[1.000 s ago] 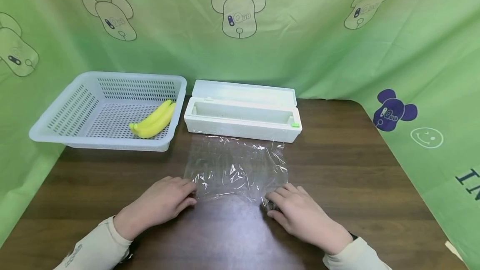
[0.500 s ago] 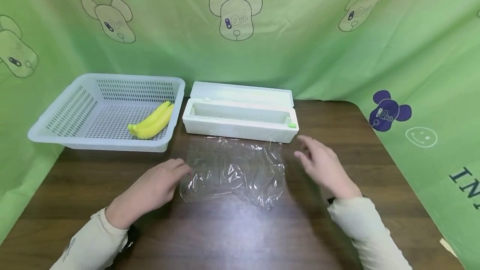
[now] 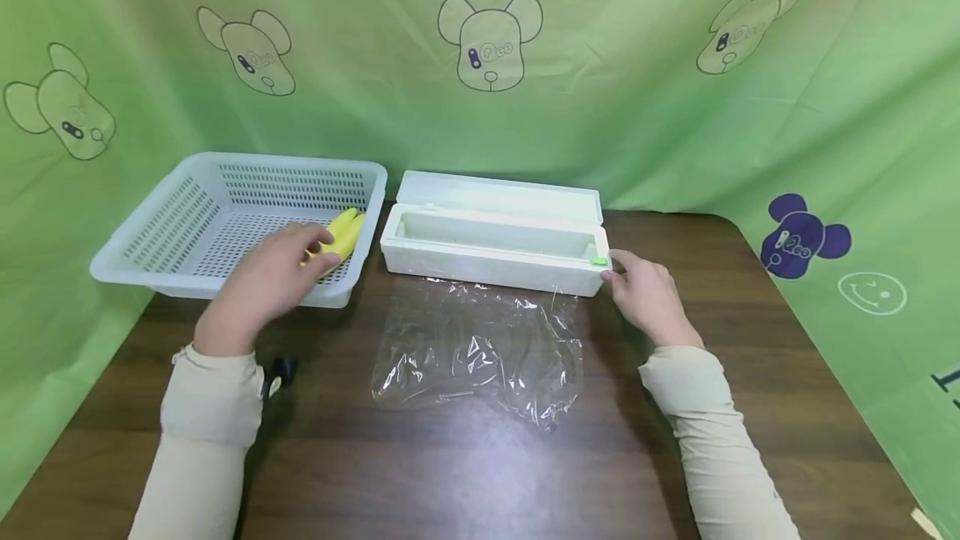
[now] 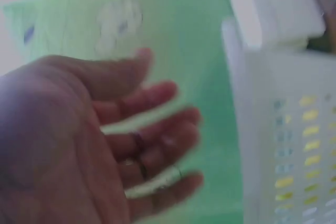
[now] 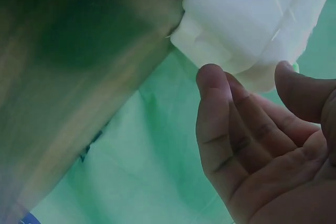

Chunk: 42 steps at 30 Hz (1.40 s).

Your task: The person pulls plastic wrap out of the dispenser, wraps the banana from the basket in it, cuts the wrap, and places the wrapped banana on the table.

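My left hand [image 3: 273,269] reaches over the near rim of the pale plastic basket [image 3: 161,277], overlapping the yellow bananas [image 3: 348,233] in the head view. Seen from the left wrist, its fingers [image 4: 157,145] are spread and loosely bent around nothing, beside the slotted basket wall. My right hand [image 3: 647,294] is at the right end of the white cling film box [image 3: 487,261], fingertips right by its corner. In the right wrist view the thumb and fingers lie apart beside the box end. A sheet of cling film [image 3: 480,348] lies flat in front of the box.
The box's lid [image 3: 498,194] stands raised at the back, and a green slider [image 3: 597,260] sits at its right end. A green patterned curtain [image 3: 360,82] hangs behind the brown wooden table [image 3: 420,473].
Both hands have let go of the cling film's near edge. The left has moved up and left over the basket; the right has moved up to the box's right end.
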Each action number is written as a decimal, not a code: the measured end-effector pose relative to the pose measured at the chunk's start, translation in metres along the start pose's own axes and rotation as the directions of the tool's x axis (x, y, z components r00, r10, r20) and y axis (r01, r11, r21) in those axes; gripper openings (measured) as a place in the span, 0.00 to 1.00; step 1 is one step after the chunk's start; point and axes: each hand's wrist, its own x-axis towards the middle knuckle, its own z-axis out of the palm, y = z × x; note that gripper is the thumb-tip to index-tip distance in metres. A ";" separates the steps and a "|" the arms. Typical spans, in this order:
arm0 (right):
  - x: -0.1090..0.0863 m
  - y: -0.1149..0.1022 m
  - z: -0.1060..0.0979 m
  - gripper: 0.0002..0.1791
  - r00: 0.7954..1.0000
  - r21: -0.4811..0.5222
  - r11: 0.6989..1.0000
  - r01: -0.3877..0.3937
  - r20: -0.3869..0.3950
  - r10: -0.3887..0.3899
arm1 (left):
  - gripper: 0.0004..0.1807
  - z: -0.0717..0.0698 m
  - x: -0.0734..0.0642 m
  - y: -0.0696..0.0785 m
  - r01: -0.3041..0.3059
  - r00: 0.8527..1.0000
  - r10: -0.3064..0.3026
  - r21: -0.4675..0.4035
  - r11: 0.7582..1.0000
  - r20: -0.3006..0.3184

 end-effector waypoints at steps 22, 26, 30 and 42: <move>0.024 0.009 0.005 0.17 0.995 -0.007 0.996 -0.091 0.051 0.091 | 0.24 0.005 0.033 -0.063 0.299 0.943 -0.309 0.095 0.949 0.119; 0.027 0.009 0.007 0.19 0.995 0.006 0.997 -0.080 0.053 0.079 | 0.22 0.004 0.034 -0.071 0.327 0.943 -0.328 0.037 0.944 0.061; 0.027 0.009 0.007 0.21 0.995 0.009 0.997 -0.080 0.066 0.079 | 0.26 0.003 0.034 -0.076 0.363 0.931 -0.364 -0.050 0.930 -0.006; 0.027 0.010 0.005 0.24 0.990 0.017 0.996 -0.092 0.108 0.089 | 0.29 -0.004 0.033 -0.078 0.318 0.914 -0.359 -0.217 0.923 -0.189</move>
